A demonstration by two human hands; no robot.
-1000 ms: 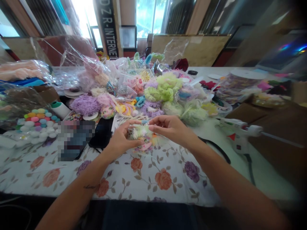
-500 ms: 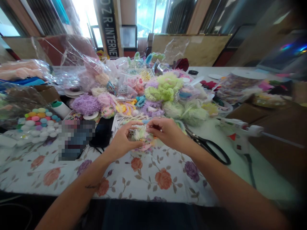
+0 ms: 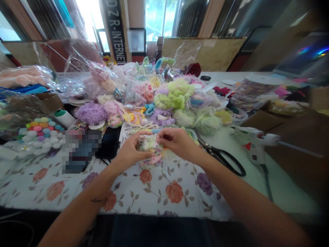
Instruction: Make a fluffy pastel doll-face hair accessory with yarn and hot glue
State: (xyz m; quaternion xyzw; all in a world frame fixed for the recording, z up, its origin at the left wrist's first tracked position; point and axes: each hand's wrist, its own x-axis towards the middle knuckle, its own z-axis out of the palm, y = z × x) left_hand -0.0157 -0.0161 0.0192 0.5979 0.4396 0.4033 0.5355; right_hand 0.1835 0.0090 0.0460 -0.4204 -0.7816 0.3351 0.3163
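Note:
Just behind the front part of the flowered cloth, a small pastel piece (image 3: pixel 155 159) with a pink lower part lies between my hands; it may be a doll's head. Pale yellow-white frilly trim (image 3: pixel 149 143) tops it. My left hand (image 3: pixel 132 148) curves round the piece's left side, thumb along the bottom and fingers at the top. At the upper right of the trim, my right hand (image 3: pixel 172 140) is closed in a pinch, fingertips on the frill. A pale blue and yellow fuzzy strip (image 3: pixel 156 130) runs behind the fingers.
Black-handled scissors (image 3: pixel 226 159) and a white glue gun (image 3: pixel 255 144) lie on the right, beside a cardboard box (image 3: pixel 288 137). Two phones, one dark phone (image 3: pixel 109 142) among them, and several pompoms (image 3: pixel 41 132) are left. Piled yarn, frills (image 3: pixel 177 96) and plastic bags stretch behind.
Both hands keep nearly the same hold on the frilly piece. The view has shifted very slightly; otherwise little differs.

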